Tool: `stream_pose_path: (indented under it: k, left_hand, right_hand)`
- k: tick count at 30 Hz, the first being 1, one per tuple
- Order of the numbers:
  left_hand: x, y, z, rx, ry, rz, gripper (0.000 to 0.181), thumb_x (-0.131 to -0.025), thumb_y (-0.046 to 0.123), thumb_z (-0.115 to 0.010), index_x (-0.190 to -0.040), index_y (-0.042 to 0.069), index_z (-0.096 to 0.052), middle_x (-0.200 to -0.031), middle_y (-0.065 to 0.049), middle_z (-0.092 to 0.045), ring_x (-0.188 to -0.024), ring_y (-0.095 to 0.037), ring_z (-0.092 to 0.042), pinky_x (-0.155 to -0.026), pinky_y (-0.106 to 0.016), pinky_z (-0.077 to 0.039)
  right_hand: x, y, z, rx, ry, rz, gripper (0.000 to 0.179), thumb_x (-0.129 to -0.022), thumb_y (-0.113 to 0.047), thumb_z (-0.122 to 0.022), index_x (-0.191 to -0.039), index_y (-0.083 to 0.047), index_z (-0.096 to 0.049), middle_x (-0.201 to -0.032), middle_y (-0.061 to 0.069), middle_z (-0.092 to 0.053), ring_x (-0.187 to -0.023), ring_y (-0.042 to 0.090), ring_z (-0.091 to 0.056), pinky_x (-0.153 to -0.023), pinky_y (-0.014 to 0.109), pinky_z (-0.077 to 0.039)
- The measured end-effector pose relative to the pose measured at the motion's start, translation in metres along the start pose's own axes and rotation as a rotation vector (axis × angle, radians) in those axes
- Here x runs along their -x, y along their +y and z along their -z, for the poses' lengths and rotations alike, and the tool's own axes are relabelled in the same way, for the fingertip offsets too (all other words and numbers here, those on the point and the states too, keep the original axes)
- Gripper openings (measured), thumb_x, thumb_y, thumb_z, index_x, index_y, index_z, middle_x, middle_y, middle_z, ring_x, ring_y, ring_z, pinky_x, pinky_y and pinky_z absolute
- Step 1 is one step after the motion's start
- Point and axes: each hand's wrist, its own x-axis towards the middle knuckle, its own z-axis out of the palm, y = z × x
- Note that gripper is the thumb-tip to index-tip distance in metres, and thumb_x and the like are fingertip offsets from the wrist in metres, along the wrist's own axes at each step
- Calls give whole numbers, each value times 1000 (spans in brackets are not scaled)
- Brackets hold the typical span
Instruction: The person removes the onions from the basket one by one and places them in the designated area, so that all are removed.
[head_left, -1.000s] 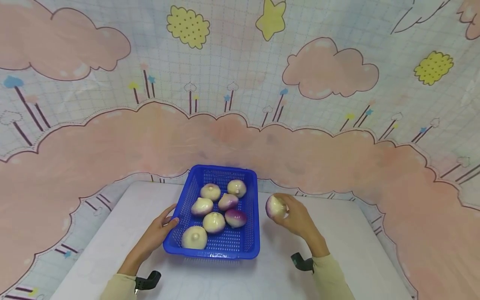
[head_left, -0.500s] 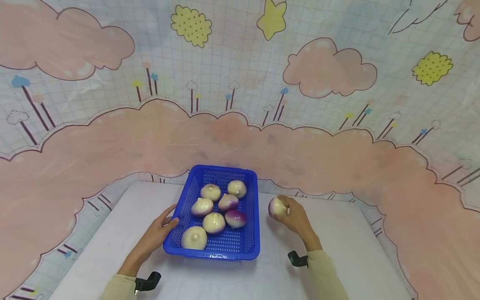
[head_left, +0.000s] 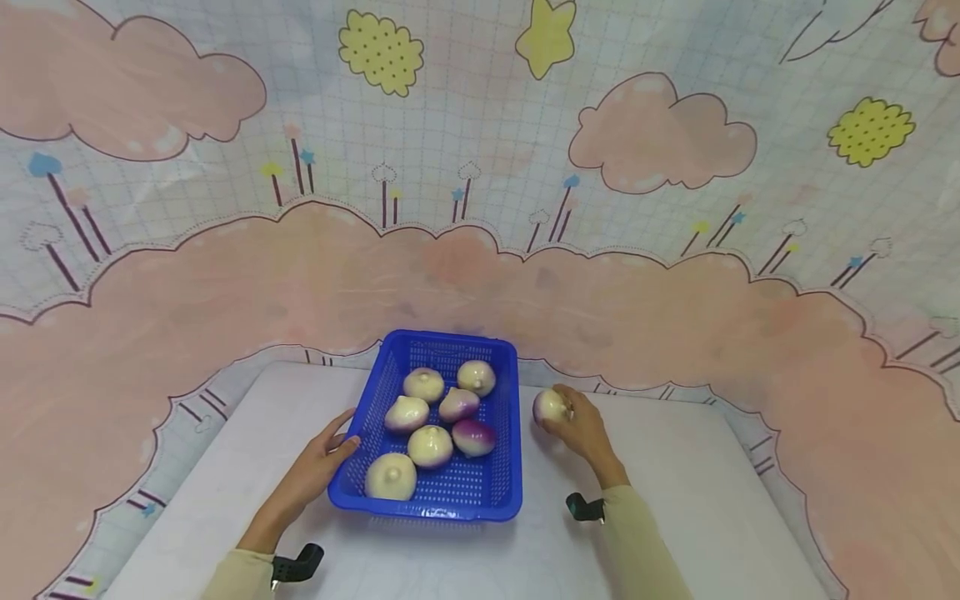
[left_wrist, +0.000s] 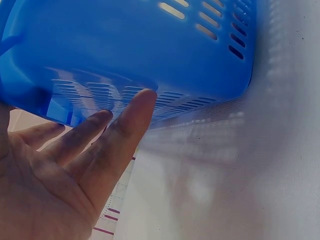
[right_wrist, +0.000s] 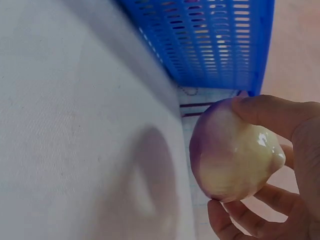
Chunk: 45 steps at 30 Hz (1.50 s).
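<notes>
My right hand [head_left: 585,427] holds a glossy cream-and-purple onion [head_left: 551,406] right of the basket, thumb on one side and fingers on the other. In the right wrist view, the onion [right_wrist: 235,150] is above the white tabletop, its pointed tip toward the palm. My left hand [head_left: 311,471] is at the left side of the blue plastic basket [head_left: 480,510], thumb at the rim. The left wrist view shows fairly straight, spread fingers [left_wrist: 132,117] against the slotted outer wall. Inside the basket lie several similar onions [head_left: 430,447], one of them mostly purple [head_left: 473,437].
The basket stands on a white table [head_left: 675,467] toward its back edge. Behind it hangs a cloth backdrop [head_left: 645,317] printed with pink clouds and stars. A black wrist camera [head_left: 297,564] is strapped to the left wrist, another camera [head_left: 583,507] to the right.
My right hand and forearm have shifted slightly left and toward the back, the onion still in the fingers. The left hand and basket keep their places.
</notes>
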Motion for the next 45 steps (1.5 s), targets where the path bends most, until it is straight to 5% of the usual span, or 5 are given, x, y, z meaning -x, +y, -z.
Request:
stream_pose_path:
  k: [14,26,45]
  left_hand:
    - [0,0,-2,11,1,-1,63,-104,36,-47,-157,17,-20,-149,-30,-41,-130,-49,-50,-101,-60,-45]
    - [2,0,-4,1,17,10,62,-104,34,-47,-157,17,-21,-150,-30,-41,-130,-51,-49,-100,-62,-45]
    - [2,0,-2,-4,15,-2,65,-103,39,-48,-157,17,-20,-150,-31,-40,-130,-51,-48,-101,-61,-45]
  right_hand:
    - [-22,10,-14,18,15,-63,67,-76,-25,-80,-134,-3,-56,-132,26,-58,-122,45,-55,-100,60,-43]
    - [-27,12,-22,106,-62,-34,72,-80,-27,-77,-142,-6,-49,-137,25,-56,-124,45,-55,-101,57,-45]
    - [-16,8,-6,119,-24,-53,70,-86,-41,-72,-144,-10,-47,-141,24,-53,-130,44,-50,-103,61,-41]
